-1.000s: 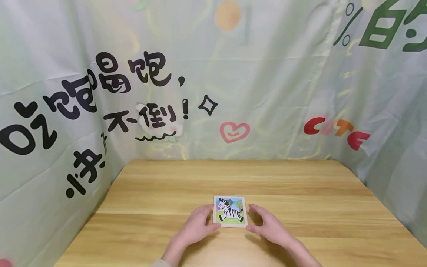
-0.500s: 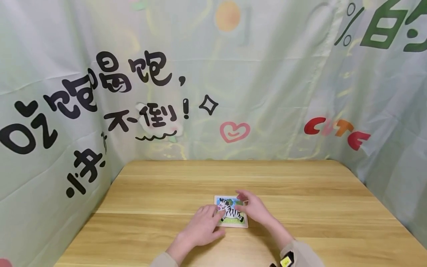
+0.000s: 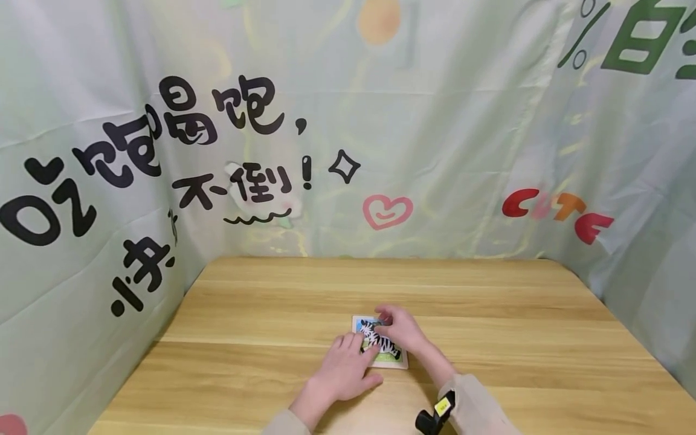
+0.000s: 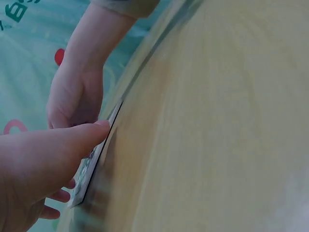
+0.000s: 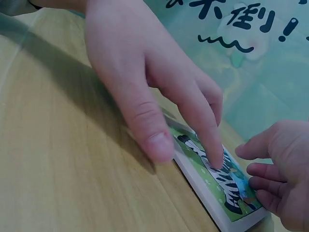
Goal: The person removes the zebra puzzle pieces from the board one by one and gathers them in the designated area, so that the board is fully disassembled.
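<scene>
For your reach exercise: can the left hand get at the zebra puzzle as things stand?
Probably yes: the left hand already rests its fingers on the near-left part of the zebra puzzle, and the right hand covers only the far-right part.

A zebra puzzle board (image 5: 219, 186) lies flat on the wooden table (image 5: 58, 169). The left hand (image 5: 149, 82) reaches over it, one fingertip pressing on the picture, thumb at the board's near edge. The right hand (image 5: 282, 179) curls its fingers at the board's far-right corner
</scene>
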The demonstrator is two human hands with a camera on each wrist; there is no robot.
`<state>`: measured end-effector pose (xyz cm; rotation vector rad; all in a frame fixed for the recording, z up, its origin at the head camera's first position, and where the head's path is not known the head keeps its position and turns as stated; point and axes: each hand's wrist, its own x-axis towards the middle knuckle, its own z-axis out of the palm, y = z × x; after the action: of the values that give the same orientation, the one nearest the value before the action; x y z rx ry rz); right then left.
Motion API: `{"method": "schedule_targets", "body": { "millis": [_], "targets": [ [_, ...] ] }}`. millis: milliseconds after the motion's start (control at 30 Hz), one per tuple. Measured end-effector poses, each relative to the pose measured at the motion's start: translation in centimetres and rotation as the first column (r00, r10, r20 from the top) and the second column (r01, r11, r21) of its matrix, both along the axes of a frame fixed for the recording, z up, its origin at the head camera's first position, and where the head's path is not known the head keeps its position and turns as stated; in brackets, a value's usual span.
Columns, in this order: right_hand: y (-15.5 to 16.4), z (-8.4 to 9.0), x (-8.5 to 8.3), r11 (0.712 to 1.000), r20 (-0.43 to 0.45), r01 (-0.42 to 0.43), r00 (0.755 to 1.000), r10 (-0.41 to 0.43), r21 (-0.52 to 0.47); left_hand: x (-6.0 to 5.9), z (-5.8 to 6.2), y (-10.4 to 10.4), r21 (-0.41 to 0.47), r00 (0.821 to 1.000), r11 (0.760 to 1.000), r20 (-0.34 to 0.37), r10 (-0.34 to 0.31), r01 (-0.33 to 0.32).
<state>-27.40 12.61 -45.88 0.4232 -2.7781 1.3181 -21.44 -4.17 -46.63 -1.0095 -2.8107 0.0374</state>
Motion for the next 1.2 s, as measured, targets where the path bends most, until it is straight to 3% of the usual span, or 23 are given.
{"method": "schedule_targets", "body": {
  "millis": [200,500,667,767,967,1200],
  "targets": [
    [0.0,0.3,-0.5,0.998,0.007,-0.032,0.999,0.032,0.053,0.2,0.0,0.1,-0.054,1.0,0.999,0.017,0.003,-0.002],
    [-0.3,0.6,-0.9,0.999,0.008,-0.023,1.0,0.023,0.041,0.4,0.3,-0.2,-0.093,0.999,0.995,0.049,-0.016,0.021],
    [-0.6,0.2,-0.9,0.997,-0.012,-0.068,0.998,0.068,0.033,0.8,0.3,-0.2,-0.121,0.999,0.993,0.053,-0.008,0.014],
    [-0.8,-0.1,-0.9,0.995,-0.011,-0.067,0.998,0.068,0.076,1.0,0.3,-0.2,-0.137,0.999,0.99,0.052,-0.004,0.011],
    [-1.0,-0.3,-0.8,0.977,-0.047,-0.064,0.996,0.075,0.202,1.2,0.2,-0.4,-0.115,0.998,0.993,0.063,-0.002,0.009],
    [-0.9,-0.1,-0.7,0.967,-0.07,-0.082,0.992,0.102,0.243,1.3,0.1,-0.5,-0.051,0.994,0.999,0.109,0.007,-0.001]
  ]
}}
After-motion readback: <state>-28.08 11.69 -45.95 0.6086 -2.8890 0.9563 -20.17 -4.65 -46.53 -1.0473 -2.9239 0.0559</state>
